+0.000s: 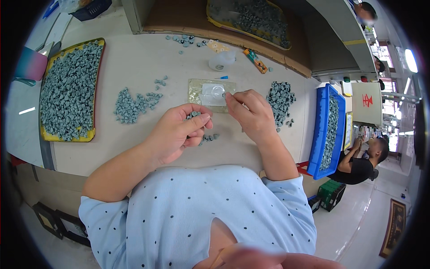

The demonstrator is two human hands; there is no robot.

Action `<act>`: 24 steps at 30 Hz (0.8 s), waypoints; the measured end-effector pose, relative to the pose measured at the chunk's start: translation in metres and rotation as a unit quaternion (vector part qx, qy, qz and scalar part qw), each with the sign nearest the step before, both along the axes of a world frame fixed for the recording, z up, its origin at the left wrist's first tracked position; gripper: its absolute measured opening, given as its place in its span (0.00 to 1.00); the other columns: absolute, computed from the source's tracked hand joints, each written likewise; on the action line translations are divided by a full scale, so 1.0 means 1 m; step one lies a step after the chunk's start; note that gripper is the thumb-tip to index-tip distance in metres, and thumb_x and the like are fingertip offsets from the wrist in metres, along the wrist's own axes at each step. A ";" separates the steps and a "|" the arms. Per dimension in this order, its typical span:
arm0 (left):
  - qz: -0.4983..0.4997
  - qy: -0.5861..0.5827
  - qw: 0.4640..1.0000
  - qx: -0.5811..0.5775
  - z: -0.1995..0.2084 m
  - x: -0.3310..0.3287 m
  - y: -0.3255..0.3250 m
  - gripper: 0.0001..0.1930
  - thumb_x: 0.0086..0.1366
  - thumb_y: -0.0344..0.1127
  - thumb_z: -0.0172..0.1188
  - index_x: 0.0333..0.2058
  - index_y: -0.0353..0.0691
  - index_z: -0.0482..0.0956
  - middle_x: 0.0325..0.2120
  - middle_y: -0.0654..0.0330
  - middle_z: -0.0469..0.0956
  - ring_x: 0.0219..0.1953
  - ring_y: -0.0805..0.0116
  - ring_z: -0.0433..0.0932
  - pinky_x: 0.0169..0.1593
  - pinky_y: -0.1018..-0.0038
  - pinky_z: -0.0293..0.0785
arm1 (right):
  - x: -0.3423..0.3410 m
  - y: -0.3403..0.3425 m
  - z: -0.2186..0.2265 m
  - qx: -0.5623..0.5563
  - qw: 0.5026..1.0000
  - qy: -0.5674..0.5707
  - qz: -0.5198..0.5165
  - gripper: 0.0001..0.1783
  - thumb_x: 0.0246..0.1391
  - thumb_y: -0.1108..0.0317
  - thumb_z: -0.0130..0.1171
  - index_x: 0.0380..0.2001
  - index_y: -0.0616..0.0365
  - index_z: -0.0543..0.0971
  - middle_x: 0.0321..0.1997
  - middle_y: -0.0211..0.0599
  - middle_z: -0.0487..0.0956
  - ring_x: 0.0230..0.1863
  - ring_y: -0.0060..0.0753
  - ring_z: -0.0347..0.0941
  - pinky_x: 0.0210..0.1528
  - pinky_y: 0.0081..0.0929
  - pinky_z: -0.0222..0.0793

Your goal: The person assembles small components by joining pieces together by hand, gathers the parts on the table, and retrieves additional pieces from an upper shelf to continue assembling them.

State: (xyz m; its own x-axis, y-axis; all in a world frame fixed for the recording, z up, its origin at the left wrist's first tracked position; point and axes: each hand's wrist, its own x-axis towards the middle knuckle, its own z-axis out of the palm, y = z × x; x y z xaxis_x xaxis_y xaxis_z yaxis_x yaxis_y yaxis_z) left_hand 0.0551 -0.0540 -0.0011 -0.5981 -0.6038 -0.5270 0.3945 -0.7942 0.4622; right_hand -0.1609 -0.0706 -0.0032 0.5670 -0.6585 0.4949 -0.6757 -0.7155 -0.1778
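Several small grey-green pieces (pixel 193 114) sit in the curled fingers of my left hand (pixel 181 127), which is closed around them. My right hand (pixel 253 112) pinches with thumb and forefinger at the right side of a small round clear dish (pixel 217 91); what is in the pinch is too small to make out. The dish rests on a white sheet on a yellowish-green mat (pixel 195 85). A loose heap of the same pieces (pixel 130 106) lies left of my left hand, another heap (pixel 281 101) right of my right hand. A few more lie below the mat, partly behind my left hand.
At the left stands a yellow tray (pixel 45 135) full of pieces, beside a pink-and-blue container (pixel 31 64). Behind the mat are a clear bottle (pixel 221 60), a blue-tipped needle (pixel 222 77) and an orange-green packet (pixel 255 61). A blue bin (pixel 316 134) borders the right. A shelf (pixel 179 20) overhangs the back.
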 end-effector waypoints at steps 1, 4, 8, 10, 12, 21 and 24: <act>-0.003 0.005 1.000 0.005 -0.001 0.001 0.000 0.08 0.68 0.35 0.52 0.38 0.36 0.71 0.26 0.66 0.68 0.20 0.84 0.56 0.20 0.86 0.51 | 0.001 0.000 0.000 0.000 1.000 0.000 0.000 0.15 0.32 0.80 0.66 0.31 0.63 0.79 0.27 0.33 0.73 0.26 0.31 0.70 0.25 0.25 0.67; -0.020 0.030 0.999 0.001 -0.003 0.008 -0.001 0.09 0.68 0.37 0.52 0.37 0.37 0.71 0.26 0.67 0.68 0.19 0.84 0.55 0.19 0.86 0.50 | 0.004 -0.001 0.000 -0.017 1.000 0.019 0.002 0.16 0.32 0.79 0.64 0.32 0.62 0.80 0.28 0.33 0.73 0.26 0.31 0.70 0.25 0.25 0.67; -0.014 0.038 0.999 0.033 -0.002 0.012 -0.001 0.09 0.68 0.37 0.52 0.37 0.37 0.71 0.26 0.67 0.69 0.19 0.84 0.55 0.19 0.86 0.49 | 0.007 -0.001 0.003 -0.014 1.000 0.020 0.001 0.15 0.34 0.80 0.64 0.31 0.62 0.80 0.28 0.34 0.73 0.26 0.31 0.71 0.25 0.25 0.68; 0.009 0.040 0.999 0.007 -0.005 0.012 0.000 0.09 0.68 0.37 0.51 0.37 0.37 0.72 0.27 0.66 0.69 0.19 0.85 0.55 0.19 0.86 0.50 | 0.009 -0.001 0.001 -0.012 1.000 0.016 -0.001 0.13 0.35 0.81 0.64 0.30 0.63 0.80 0.28 0.34 0.74 0.26 0.31 0.71 0.25 0.24 0.68; 0.018 0.026 0.999 -0.003 -0.003 0.010 -0.001 0.09 0.68 0.37 0.51 0.38 0.36 0.72 0.28 0.65 0.70 0.19 0.85 0.55 0.19 0.86 0.50 | 0.013 0.002 -0.001 0.025 0.992 -0.111 -0.050 0.10 0.38 0.82 0.64 0.29 0.63 0.79 0.28 0.33 0.74 0.24 0.28 0.71 0.25 0.21 0.67; 0.052 0.025 0.998 0.016 -0.003 0.008 -0.003 0.11 0.68 0.35 0.52 0.43 0.34 0.71 0.34 0.59 0.73 0.20 0.84 0.56 0.21 0.85 0.53 | 0.011 0.012 0.008 0.473 0.724 -0.490 -0.109 0.02 0.52 0.79 0.58 0.29 0.68 0.76 0.30 0.36 0.74 0.25 0.23 0.70 0.26 0.19 0.64; 0.056 0.014 0.998 0.002 -0.003 0.006 -0.004 0.11 0.68 0.35 0.52 0.43 0.34 0.72 0.34 0.60 0.72 0.20 0.84 0.56 0.21 0.85 0.53 | 0.011 0.013 0.008 0.511 0.673 -0.525 -0.099 0.02 0.53 0.78 0.57 0.30 0.66 0.75 0.29 0.35 0.73 0.24 0.25 0.69 0.25 0.21 0.63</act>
